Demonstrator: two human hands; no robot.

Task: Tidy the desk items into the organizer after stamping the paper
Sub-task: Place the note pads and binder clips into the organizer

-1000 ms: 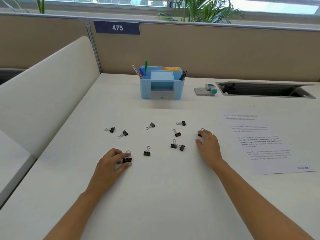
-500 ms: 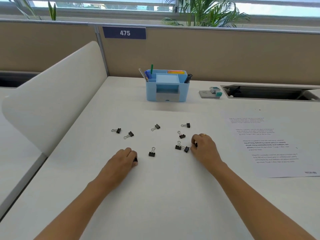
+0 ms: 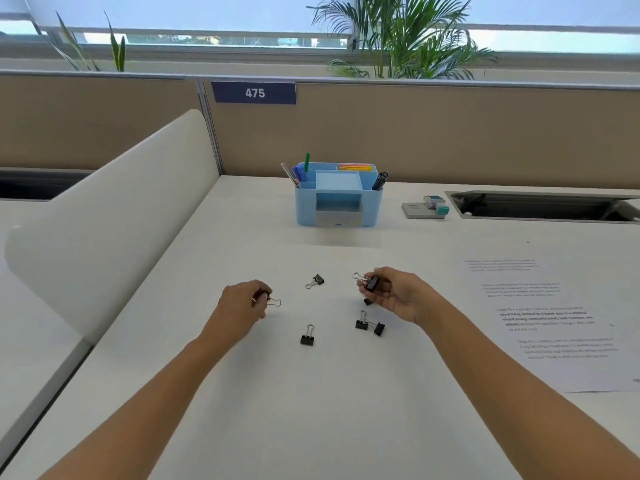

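Black binder clips lie scattered on the white desk (image 3: 311,410). My left hand (image 3: 239,306) grips binder clips, a wire handle (image 3: 274,302) sticking out of its fingers. My right hand (image 3: 398,294), lifted off the desk with the palm turned up, holds a binder clip (image 3: 371,283). Loose clips remain between the hands: one (image 3: 316,280) further back, one (image 3: 307,336) nearer me, a pair (image 3: 370,326) below my right hand, and another (image 3: 367,301) partly hidden under it. The light blue organizer (image 3: 337,195) stands at the back with pens and sticky notes in it.
A printed paper (image 3: 547,323) lies to the right. A stamp with a teal cap (image 3: 427,206) sits right of the organizer, beside an open cable tray (image 3: 543,206). A white curved divider (image 3: 114,216) borders the desk on the left, a beige partition behind.
Both hands have picked clips up off the desk and moved further back. The two clips at the far left and the one at the back right are gone from the desk.
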